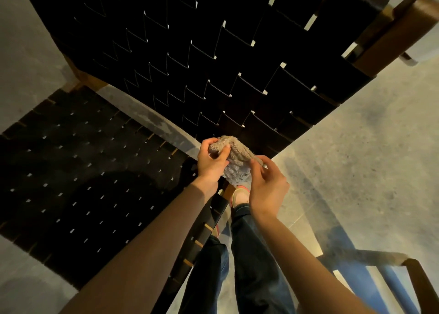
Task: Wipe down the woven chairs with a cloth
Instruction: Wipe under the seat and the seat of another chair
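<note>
Woven chair (213,59), black strapping, seat (78,183) below left, back tilted ahead. Cloth (237,158) bunched in mid-air over the seat's edge. Left hand (212,161) grips it; right hand (267,185) pinches a corner. Likely refolding; next, press cloth to webbing.

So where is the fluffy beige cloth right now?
In the head view the fluffy beige cloth is mid-frame, held between the left hand and right hand, near the lower end of the black woven chair back.
</note>
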Action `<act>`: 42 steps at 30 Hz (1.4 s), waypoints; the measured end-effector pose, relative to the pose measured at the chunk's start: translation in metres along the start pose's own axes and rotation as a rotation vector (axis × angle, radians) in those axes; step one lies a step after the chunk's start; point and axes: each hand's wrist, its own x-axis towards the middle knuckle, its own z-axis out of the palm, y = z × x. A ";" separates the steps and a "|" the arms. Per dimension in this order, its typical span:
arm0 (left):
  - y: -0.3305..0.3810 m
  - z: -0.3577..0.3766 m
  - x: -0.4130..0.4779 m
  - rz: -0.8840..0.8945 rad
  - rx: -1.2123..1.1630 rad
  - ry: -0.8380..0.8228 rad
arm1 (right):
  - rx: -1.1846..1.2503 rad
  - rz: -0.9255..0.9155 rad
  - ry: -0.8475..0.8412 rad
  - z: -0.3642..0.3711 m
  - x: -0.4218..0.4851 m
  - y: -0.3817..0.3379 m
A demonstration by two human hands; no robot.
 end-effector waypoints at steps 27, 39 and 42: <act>0.232 0.049 -0.043 0.610 0.140 0.279 | -0.235 -0.565 -0.034 -0.059 0.062 -0.228; 0.163 0.007 -0.003 0.563 0.211 0.203 | -0.293 -0.511 -0.145 0.004 0.054 -0.150; 0.148 -0.003 0.010 0.638 0.246 0.183 | -0.300 -0.537 -0.160 0.020 0.053 -0.129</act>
